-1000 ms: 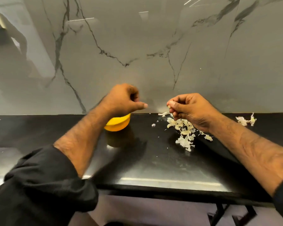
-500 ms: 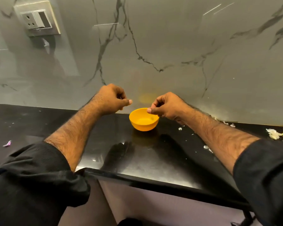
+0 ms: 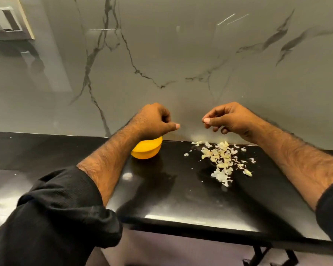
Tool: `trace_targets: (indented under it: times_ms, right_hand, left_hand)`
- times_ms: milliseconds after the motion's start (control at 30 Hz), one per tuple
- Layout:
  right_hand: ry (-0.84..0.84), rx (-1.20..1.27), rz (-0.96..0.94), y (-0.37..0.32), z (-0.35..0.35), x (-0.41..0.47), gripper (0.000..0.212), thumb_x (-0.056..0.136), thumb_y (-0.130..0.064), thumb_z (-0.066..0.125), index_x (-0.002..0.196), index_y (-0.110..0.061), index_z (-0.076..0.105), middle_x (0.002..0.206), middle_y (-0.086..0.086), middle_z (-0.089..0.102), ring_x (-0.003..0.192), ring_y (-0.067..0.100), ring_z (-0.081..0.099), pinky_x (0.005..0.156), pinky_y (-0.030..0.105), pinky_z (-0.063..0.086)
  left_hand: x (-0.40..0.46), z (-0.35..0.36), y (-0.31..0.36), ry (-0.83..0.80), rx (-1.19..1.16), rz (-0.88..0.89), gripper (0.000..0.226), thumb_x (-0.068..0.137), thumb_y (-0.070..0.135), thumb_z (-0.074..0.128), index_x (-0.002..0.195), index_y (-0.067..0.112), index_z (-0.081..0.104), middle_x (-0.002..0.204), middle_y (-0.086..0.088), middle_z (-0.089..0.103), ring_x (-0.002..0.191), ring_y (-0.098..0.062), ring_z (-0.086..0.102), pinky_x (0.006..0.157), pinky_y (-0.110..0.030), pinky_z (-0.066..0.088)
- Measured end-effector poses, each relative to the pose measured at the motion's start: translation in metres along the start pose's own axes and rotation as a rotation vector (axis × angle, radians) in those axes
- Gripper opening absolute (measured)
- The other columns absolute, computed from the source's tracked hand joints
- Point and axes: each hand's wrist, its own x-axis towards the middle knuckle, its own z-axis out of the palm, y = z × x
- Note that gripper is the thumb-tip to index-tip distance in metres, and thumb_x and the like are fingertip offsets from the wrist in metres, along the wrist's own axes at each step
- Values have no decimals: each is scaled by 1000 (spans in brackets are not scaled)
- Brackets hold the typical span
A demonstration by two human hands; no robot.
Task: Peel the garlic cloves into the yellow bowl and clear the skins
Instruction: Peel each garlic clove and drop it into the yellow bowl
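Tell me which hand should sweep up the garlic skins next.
Probably the right hand: it hangs directly above the garlic skins. The left hand is over the yellow bowl.

Kitchen, domestic in look. Glossy black stone bench (image 3: 181, 204) set against grey marble-veined wall panel (image 3: 181, 54); switch-and-socket plate (image 3: 6, 22) mounted upper left; small yellow bowl (image 3: 147, 149) and scattered garlic skins (image 3: 222, 162) lying on bench surface, food-preparation signs.

Glossy black stone counter (image 3: 181, 198), polished grey veined marble wall (image 3: 181, 54), smooth yellow plastic bowl (image 3: 146, 151), papery garlic skins (image 3: 222, 162).
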Motion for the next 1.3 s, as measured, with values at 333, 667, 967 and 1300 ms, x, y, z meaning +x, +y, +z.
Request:
trace_targets:
  times_ms: [333,667,967,1300]
  right_hand:
    - [-51,-310,-113,62,-13,-16,9,89,-23,83,89,-31,79,81,-14,76,73,3,71,75,28,59]
    - [-314,-367,-159,43,-19,-34,7,87,-24,86,86,-28,80,81,-7,78,77,11,74,79,35,61]
    - [-399,-602,-124,51,-3,-38,14,89,-26,83,95,-35,75,82,-9,72,69,4,66,69,28,58]
    - [-135,206,-163,69,-44,-33,26,100,1,63,124,-5,71,108,21,76,90,27,72,87,40,62]
  left_hand:
    - [35,92,46,-159,-1,74,24,93,49,77,91,25,72,75,6,74,62,-10,72,74,-42,67]
    - [34,96,40,-226,-316,140,20,95,38,80,100,18,77,77,-2,79,55,-16,73,60,-32,61]
    - [32,100,35,-232,-384,128,21,94,35,82,101,16,78,75,-3,78,52,-9,70,58,-29,56]
    - [30,98,36,-233,-385,112,21,95,36,80,104,17,77,80,-2,80,55,-9,71,65,-30,62]
